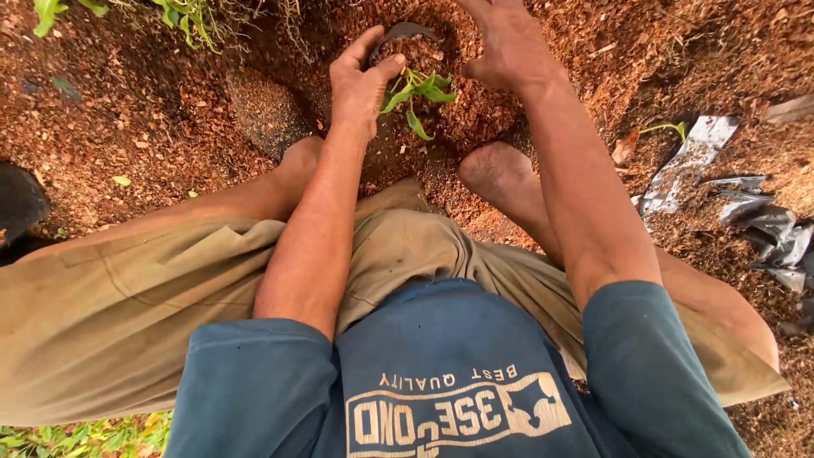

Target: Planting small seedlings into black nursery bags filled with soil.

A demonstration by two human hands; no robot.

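A small green seedling [418, 92] stands in reddish-brown soil between my two hands. My left hand [360, 80] rests on the soil just left of it, thumb touching the leaves and fingers curled against a dark curved piece of plastic [405, 32]. My right hand [509, 42] lies flat, palm down, on the soil mound to the seedling's right. I squat over the spot, bare knees on either side.
Torn grey-black plastic bags [746, 212] lie on the soil at right. A grey rock [264, 110] sits left of my left hand. Green weeds [186, 17] grow at the top left, grass [85, 437] at the bottom left.
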